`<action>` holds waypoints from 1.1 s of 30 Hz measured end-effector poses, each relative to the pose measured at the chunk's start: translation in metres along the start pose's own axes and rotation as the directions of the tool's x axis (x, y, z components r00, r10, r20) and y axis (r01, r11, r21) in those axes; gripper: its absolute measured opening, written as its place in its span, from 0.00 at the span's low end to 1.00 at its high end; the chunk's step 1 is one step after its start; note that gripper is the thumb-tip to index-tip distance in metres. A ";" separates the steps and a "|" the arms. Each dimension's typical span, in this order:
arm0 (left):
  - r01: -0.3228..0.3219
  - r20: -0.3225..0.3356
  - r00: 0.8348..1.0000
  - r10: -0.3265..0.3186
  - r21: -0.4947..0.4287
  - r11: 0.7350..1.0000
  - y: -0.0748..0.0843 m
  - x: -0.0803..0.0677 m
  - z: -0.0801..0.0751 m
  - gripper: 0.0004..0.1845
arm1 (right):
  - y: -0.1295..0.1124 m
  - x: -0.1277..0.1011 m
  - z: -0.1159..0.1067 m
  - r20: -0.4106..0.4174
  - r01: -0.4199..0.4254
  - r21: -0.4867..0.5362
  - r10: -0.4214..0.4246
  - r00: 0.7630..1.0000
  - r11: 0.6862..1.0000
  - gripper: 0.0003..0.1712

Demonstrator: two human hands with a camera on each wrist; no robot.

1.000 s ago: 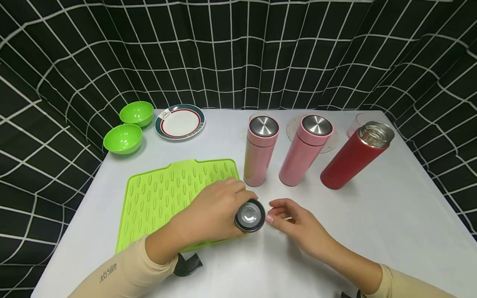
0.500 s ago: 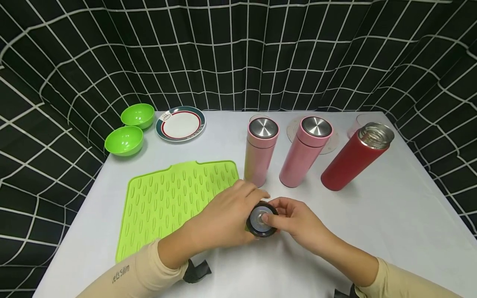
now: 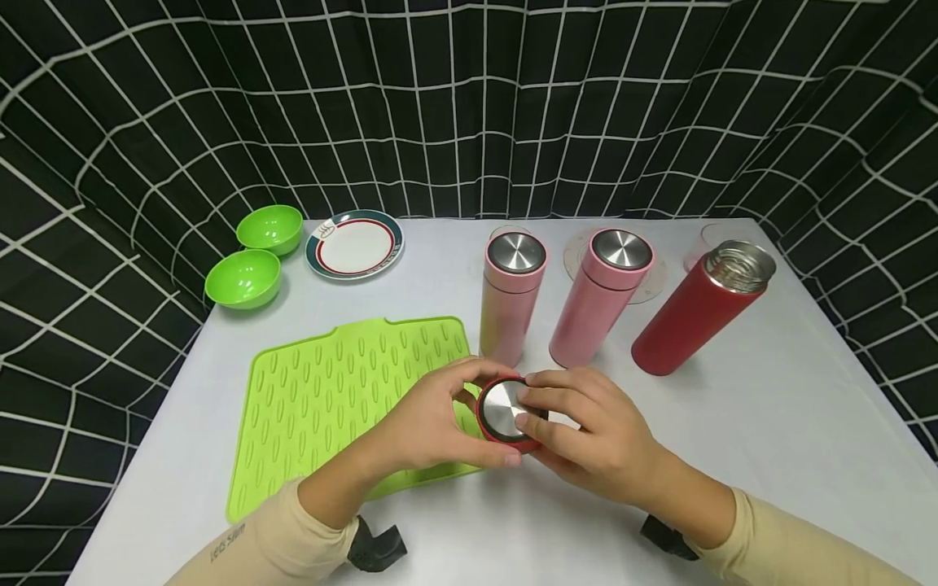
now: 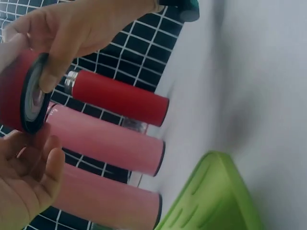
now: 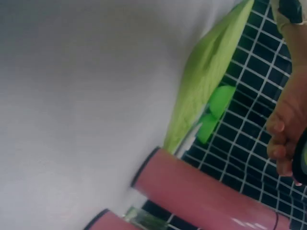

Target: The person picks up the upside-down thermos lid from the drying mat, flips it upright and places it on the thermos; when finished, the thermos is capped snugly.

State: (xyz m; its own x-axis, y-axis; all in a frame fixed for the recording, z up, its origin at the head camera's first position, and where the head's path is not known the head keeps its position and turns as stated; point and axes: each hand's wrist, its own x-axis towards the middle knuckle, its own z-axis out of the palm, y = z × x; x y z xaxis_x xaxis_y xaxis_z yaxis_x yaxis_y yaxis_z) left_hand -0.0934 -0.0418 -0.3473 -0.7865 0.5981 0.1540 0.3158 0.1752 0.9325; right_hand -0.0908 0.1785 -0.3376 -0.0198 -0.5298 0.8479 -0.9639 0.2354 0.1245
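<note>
Near the table's front edge, just right of the green mat (image 3: 344,399), the red lid (image 3: 504,411) sits pinched between the left hand (image 3: 428,423) and the right hand (image 3: 586,435), fingers of both curled round its rim.

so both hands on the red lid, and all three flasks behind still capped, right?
Not quite. Both the left hand and right hand hold the red lid, but the red flask stands uncapped, its steel mouth bare. Only the two pink flasks are capped. The head view shows it.
</note>
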 end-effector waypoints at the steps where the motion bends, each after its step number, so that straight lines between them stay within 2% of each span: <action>1: -0.026 -0.005 1.000 0.026 0.012 1.000 0.000 0.001 0.001 0.38 | 0.000 0.002 0.000 -0.019 0.021 -0.016 -0.021 1.000 1.000 0.07; 5: -0.118 -0.023 0.992 0.121 0.085 0.989 0.001 0.003 0.004 0.37 | -0.001 0.004 -0.001 -0.048 0.049 -0.030 -0.050 0.998 0.998 0.07; 9: -0.182 -0.051 0.980 0.191 0.135 0.974 -0.001 0.002 0.005 0.35 | -0.003 0.005 -0.002 -0.022 0.029 0.000 -0.029 0.999 1.000 0.06; 11: -0.199 -0.064 0.976 0.210 0.155 0.968 -0.002 0.001 0.004 0.34 | -0.004 0.003 -0.004 -0.001 -0.003 -0.036 0.003 1.000 0.999 0.06; 13: -0.198 -0.080 0.974 0.213 0.163 0.967 -0.004 -0.001 0.002 0.34 | -0.004 -0.001 -0.006 -0.003 -0.055 -0.110 0.055 0.998 0.992 0.10; 15: -0.188 -0.097 0.974 0.206 0.170 0.967 -0.007 -0.002 -0.003 0.34 | -0.001 -0.008 -0.010 -0.094 -0.130 -0.224 0.111 0.989 0.966 0.18; 16: -0.178 -0.107 0.974 0.198 0.176 0.968 -0.008 -0.004 -0.006 0.34 | 0.003 -0.012 -0.013 -0.178 -0.194 -0.286 0.147 0.973 0.938 0.24; 17: -0.166 -0.121 0.974 0.190 0.183 0.969 -0.009 -0.005 -0.010 0.34 | 0.009 -0.017 -0.019 -0.267 -0.272 -0.328 0.188 0.945 0.905 0.30; 18: -0.154 -0.134 0.974 0.181 0.188 0.970 -0.010 -0.007 -0.014 0.35 | 0.014 -0.023 -0.025 -0.353 -0.365 -0.350 0.240 0.904 0.863 0.39; 19: -0.145 -0.145 0.974 0.176 0.199 0.969 -0.011 -0.008 -0.018 0.35 | 0.020 -0.030 -0.033 -0.433 -0.468 -0.336 0.307 0.847 0.818 0.48; 20: -0.134 -0.154 0.974 0.168 0.208 0.969 -0.013 -0.009 -0.022 0.35 | 0.025 -0.037 -0.042 -0.497 -0.580 -0.284 0.400 0.770 0.763 0.57; 21: -0.125 -0.163 0.973 0.162 0.216 0.968 -0.014 -0.010 -0.026 0.35 | 0.029 -0.043 -0.051 -0.535 -0.706 -0.204 0.526 0.660 0.678 0.62; 22: -0.116 -0.170 0.973 0.156 0.225 0.967 -0.015 -0.011 -0.030 0.35 | 0.033 -0.049 -0.061 -0.536 -0.825 -0.101 0.668 0.516 0.556 0.67; 23: -0.109 -0.175 0.973 0.151 0.230 0.967 -0.016 -0.011 -0.034 0.34 | 0.036 -0.056 -0.069 -0.496 -0.918 0.000 0.797 0.345 0.398 0.72; 24: -0.101 -0.180 0.973 0.145 0.233 0.967 -0.017 -0.012 -0.037 0.34 | 0.039 -0.063 -0.075 -0.425 -0.975 0.074 0.891 0.158 0.208 0.76; 25: -0.094 -0.184 0.973 0.138 0.231 0.968 -0.017 -0.012 -0.040 0.34 | 0.044 -0.070 -0.079 -0.335 -0.991 0.136 0.942 -0.024 0.023 0.79; 26: -0.089 -0.187 0.973 0.133 0.229 0.969 -0.017 -0.013 -0.042 0.34 | 0.049 -0.077 -0.081 -0.235 -0.977 0.160 0.956 -0.178 -0.143 0.79; 27: -0.084 -0.190 0.973 0.129 0.229 0.970 -0.017 -0.013 -0.044 0.33 | 0.055 -0.084 -0.082 -0.135 -0.948 0.174 0.948 -0.290 -0.265 0.76; 28: -0.079 -0.193 0.973 0.124 0.228 0.971 -0.018 -0.014 -0.046 0.33 | 0.062 -0.091 -0.082 -0.044 -0.928 0.173 0.939 -0.341 -0.329 0.74; 29: -0.079 -0.195 0.973 0.124 0.223 0.972 -0.017 -0.014 -0.046 0.33 | 0.070 -0.100 -0.082 0.030 -0.917 0.184 0.935 -0.354 -0.353 0.71; 30: -0.081 -0.199 0.972 0.126 0.220 0.972 -0.018 -0.015 -0.047 0.33 | 0.077 -0.107 -0.082 0.094 -0.916 0.183 0.933 -0.346 -0.358 0.68; 31: -0.085 -0.201 0.971 0.130 0.216 0.973 -0.018 -0.015 -0.048 0.33 | 0.083 -0.113 -0.082 0.154 -0.917 0.185 0.932 -0.328 -0.353 0.64; 33: -0.092 -0.208 0.968 0.138 0.215 0.972 -0.018 -0.016 -0.048 0.33 | 0.091 -0.124 -0.083 0.230 -0.934 0.168 0.934 -0.274 -0.315 0.56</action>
State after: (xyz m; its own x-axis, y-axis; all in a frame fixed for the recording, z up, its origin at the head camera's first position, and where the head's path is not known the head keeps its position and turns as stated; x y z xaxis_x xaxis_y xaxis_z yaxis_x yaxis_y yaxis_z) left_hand -0.1119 -0.0919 -0.3510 -0.8286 0.4403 0.3459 0.4937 0.2832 0.8222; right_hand -0.1537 0.3331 -0.3889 -0.9558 0.1777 -0.2344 0.2779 0.2841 -0.9177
